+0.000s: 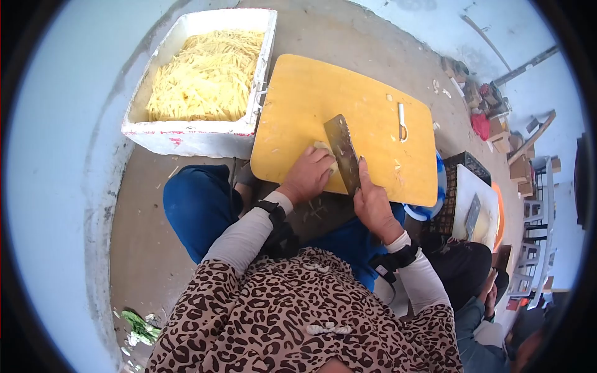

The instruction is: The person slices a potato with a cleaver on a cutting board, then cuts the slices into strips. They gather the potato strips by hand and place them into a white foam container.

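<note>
My left hand [306, 174] presses a pale, peeled vegetable piece [324, 149] onto the yellow board [298, 93], its fingers curled over it. What vegetable it is I cannot make out. In my right hand [374, 204] is the handle of a cleaver [341, 148]. The broad dark blade stands on edge right beside the piece, close to my left fingertips. A white-handled peeler [402, 123] lies on the board's right side, with small scraps around it.
A white foam box [193, 135] heaped with pale yellow strips [205, 74] stands at the left. Right of the board are a blue-and-white basin [438, 193], a black crate [445, 214] and a white board [463, 193] bearing another cleaver [474, 214]. Another person sits at the lower right.
</note>
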A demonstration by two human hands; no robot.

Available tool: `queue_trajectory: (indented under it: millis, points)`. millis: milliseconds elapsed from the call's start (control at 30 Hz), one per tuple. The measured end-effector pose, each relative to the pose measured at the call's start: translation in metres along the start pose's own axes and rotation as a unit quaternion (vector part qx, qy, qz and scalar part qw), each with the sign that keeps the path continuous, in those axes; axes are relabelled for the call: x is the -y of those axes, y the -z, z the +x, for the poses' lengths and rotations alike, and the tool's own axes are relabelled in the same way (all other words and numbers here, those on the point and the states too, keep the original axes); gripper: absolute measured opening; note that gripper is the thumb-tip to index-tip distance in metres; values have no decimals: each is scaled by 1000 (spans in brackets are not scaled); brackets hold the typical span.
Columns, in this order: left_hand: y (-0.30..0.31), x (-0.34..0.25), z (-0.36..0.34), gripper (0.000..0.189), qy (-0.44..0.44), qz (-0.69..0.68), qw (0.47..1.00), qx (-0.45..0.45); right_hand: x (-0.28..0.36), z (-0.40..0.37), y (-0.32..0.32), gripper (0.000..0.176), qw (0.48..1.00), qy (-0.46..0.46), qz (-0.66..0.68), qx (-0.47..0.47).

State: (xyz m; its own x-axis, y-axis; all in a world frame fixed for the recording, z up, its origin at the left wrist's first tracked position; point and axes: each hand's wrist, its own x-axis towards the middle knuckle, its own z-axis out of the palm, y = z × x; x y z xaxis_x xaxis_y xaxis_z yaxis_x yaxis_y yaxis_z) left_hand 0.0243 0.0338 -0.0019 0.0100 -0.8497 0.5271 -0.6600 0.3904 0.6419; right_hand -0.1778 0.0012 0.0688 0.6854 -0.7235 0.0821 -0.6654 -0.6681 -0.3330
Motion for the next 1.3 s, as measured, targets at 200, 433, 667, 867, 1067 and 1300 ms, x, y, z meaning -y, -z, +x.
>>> queue_trajectory:
  millis: [200, 433, 667, 867, 1067, 1300]
  points:
    - [0, -3, 0, 29, 5, 26, 1000, -1, 17, -5, 24, 70, 993, 90, 9, -80]
    - [0, -1, 1, 29, 0, 35, 999, 11, 37, -8, 56, 74, 995, 57, -48, 63]
    - [-2, 1, 2, 29, -4, 40, 999, 17, 21, 1, 28, 75, 990, 118, -70, 4]
    - [-1, 0, 1, 27, -1, 42, 999, 13, 18, -4, 8, 75, 997, -21, -30, 64]
    - [-3, 0, 1, 27, -4, 46, 999, 1, 12, -9, 23, 74, 999, 40, -24, -15]
    - [-2, -2, 2, 27, -4, 49, 999, 12, 30, -12, 53, 74, 996, 59, -38, 50]
